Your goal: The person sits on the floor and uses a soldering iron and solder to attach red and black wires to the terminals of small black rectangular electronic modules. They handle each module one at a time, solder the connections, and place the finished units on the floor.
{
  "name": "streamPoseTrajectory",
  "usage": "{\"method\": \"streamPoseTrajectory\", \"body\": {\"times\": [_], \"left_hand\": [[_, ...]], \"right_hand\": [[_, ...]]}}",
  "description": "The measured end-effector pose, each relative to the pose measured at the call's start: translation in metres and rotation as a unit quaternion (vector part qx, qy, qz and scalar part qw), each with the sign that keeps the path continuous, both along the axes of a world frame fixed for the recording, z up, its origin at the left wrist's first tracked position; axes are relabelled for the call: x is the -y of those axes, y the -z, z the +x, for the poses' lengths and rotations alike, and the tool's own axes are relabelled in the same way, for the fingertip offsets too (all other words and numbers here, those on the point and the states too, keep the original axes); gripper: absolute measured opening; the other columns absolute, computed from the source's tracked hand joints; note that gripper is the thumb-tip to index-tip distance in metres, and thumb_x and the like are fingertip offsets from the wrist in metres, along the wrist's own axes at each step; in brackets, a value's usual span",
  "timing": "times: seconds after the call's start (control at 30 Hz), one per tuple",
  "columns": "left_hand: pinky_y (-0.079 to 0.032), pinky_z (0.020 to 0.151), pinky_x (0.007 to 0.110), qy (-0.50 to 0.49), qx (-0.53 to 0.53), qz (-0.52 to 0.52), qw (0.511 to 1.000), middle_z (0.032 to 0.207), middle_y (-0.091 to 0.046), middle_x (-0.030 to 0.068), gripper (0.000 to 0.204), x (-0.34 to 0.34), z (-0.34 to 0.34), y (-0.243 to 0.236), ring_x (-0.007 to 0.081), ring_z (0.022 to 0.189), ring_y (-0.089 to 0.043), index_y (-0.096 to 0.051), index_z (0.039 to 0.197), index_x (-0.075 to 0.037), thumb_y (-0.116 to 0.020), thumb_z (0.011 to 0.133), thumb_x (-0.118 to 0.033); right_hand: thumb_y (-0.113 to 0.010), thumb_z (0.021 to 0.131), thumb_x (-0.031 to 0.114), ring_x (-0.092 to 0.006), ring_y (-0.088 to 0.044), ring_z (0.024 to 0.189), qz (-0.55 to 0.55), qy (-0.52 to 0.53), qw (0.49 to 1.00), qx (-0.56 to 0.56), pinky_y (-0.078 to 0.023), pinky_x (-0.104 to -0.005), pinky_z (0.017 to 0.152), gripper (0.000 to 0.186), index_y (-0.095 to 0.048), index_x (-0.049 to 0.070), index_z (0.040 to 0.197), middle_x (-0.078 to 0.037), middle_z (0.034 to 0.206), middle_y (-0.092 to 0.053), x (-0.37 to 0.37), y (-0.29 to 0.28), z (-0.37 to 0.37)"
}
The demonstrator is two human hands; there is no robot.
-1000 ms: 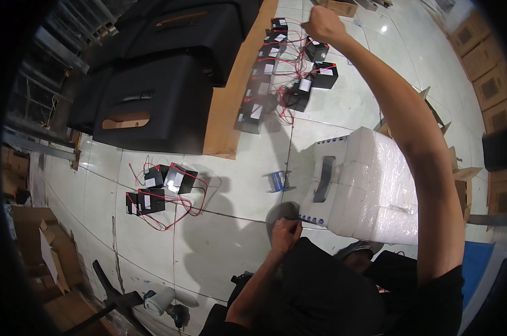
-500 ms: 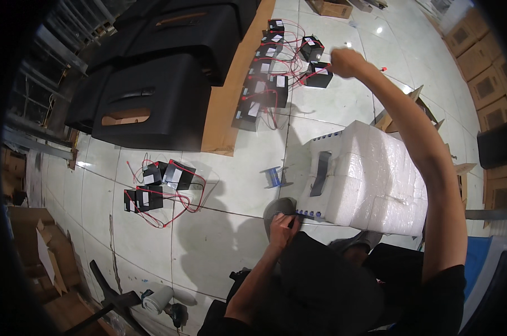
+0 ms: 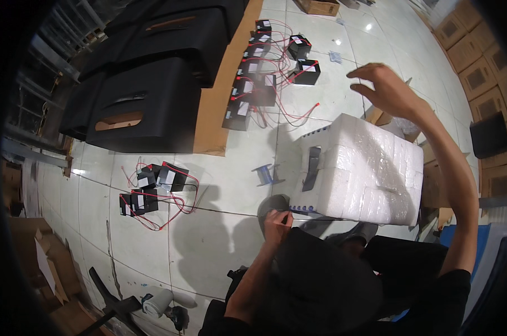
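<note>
The left hand (image 3: 277, 225) is at the near left corner of the white foam block (image 3: 376, 173), just beside a row of small blue pieces (image 3: 304, 209) on that corner. Its fingertips are drawn together; whether they pinch an item cannot be determined.

The right hand (image 3: 386, 89) is raised over the far side of the foam block, thumb and fingers spread, with a visible gap between them.

The foam block, wrapped in clear film, rests on the tiled floor (image 3: 208, 246), right of center. Its left face has a dark slot (image 3: 311, 168). A blue spool (image 3: 266, 175) lies on the floor to the left of this face.

Black boxes (image 3: 306, 73) with red and black leads stand farther away, left of the right hand. Four similar units (image 3: 172, 178) form a cluster at left, well apart from the foam block.
</note>
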State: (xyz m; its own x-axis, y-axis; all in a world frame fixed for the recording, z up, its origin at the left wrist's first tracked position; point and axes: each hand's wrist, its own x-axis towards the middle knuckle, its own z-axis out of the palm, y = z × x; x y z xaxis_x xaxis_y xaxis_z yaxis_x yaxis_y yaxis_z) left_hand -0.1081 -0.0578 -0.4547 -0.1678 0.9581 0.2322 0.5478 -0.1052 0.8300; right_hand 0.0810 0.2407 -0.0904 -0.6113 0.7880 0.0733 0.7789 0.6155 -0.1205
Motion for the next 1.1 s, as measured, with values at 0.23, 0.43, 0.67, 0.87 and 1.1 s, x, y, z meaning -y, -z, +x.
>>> {"method": "streamPoseTrajectory", "body": {"times": [0.23,0.43,0.67,0.87,1.1], "left_hand": [[-0.047,0.061,0.04,0.0,-0.038,0.026,0.999,0.064,-0.059,0.0067,0.004,-0.001,-0.003,0.024,0.027,0.063,-0.058,-0.07,0.073,-0.009,-0.073,0.075,-0.009],[-0.048,0.061,0.037,-0.031,-0.014,0.005,0.999,0.06,-0.058,0.0087,0.004,0.001,0.002,0.017,0.0262,0.06,-0.058,-0.071,0.075,-0.007,-0.075,0.076,-0.009],[-0.049,0.059,0.036,-0.024,-0.045,-0.048,0.998,0.06,-0.059,0.0074,0.005,0.0,0.0,0.019,0.0241,0.057,-0.058,-0.071,0.072,-0.008,-0.074,0.074,-0.01],[-0.051,0.061,0.038,-0.032,-0.052,0.0,0.998,0.064,-0.064,0.0071,0.003,0.002,0.004,0.02,0.0269,0.063,-0.062,-0.071,0.074,-0.012,-0.072,0.074,-0.01],[-0.051,0.065,0.039,-0.027,-0.063,0.002,0.998,0.068,-0.066,0.0084,0.004,0.0,0.005,-0.001,0.0268,0.067,-0.063,-0.072,0.077,-0.009,-0.073,0.077,-0.012]], "right_hand": [[-0.06,0.09,0.011,-0.0268,-0.07,0.084,-0.119,-0.29,0.888,-0.337,-0.056,-0.0386,0.081,0.018,-0.068,-0.003,0.098,-0.017,0.091,-0.071,0.192,-0.124,-0.04],[-0.06,0.09,0.013,-0.027,-0.07,0.084,-0.132,-0.327,0.819,-0.453,-0.056,-0.0385,0.08,0.02,-0.068,-0.003,0.097,-0.017,0.091,-0.071,0.223,-0.118,-0.036],[-0.059,0.091,0.016,-0.0271,-0.069,0.084,-0.053,-0.301,0.778,-0.548,-0.056,-0.0384,0.08,0.022,-0.068,-0.004,0.096,-0.016,0.09,-0.071,0.264,-0.127,0.032],[-0.058,0.091,0.018,-0.0273,-0.069,0.084,0.024,-0.2,0.744,-0.638,-0.056,-0.0383,0.079,0.024,-0.068,-0.004,0.096,-0.016,0.09,-0.071,0.298,-0.1,0.098],[-0.057,0.091,0.02,-0.0275,-0.069,0.084,0.047,-0.106,0.702,-0.703,-0.056,-0.0382,0.078,0.027,-0.068,-0.004,0.095,-0.016,0.089,-0.071,0.297,-0.056,0.125]]}}
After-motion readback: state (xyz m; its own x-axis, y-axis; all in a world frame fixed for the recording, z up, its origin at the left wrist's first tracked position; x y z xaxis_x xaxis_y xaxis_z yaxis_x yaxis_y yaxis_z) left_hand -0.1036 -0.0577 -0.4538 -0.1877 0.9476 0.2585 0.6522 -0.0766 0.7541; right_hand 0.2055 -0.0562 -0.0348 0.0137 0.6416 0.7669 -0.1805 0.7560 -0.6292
